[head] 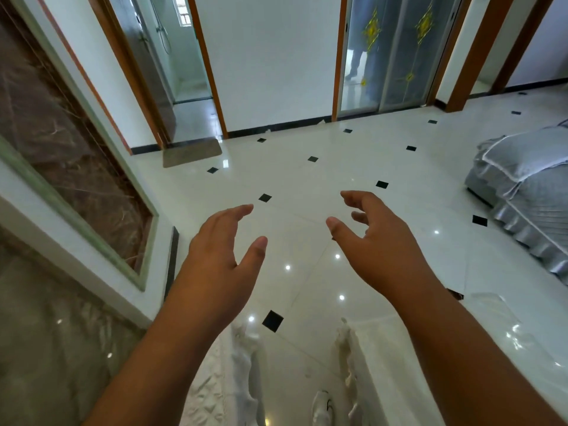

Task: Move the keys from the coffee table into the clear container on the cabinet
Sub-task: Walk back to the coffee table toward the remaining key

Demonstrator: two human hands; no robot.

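Note:
My left hand (pixel 219 256) and my right hand (pixel 378 241) are both stretched out in front of me over the glossy white tiled floor (pixel 307 186). Their fingers are spread and slightly curled, and neither hand holds anything. No keys, coffee table, clear container or cabinet appear in the head view.
A marble-panelled wall with a pale frame (pixel 76 167) runs along the left. A grey covered sofa (pixel 522 192) stands at the right. Ahead are a bathroom doorway with a grey mat (pixel 192 152) and a sliding glass door (pixel 396 53), where a person's legs show behind the glass.

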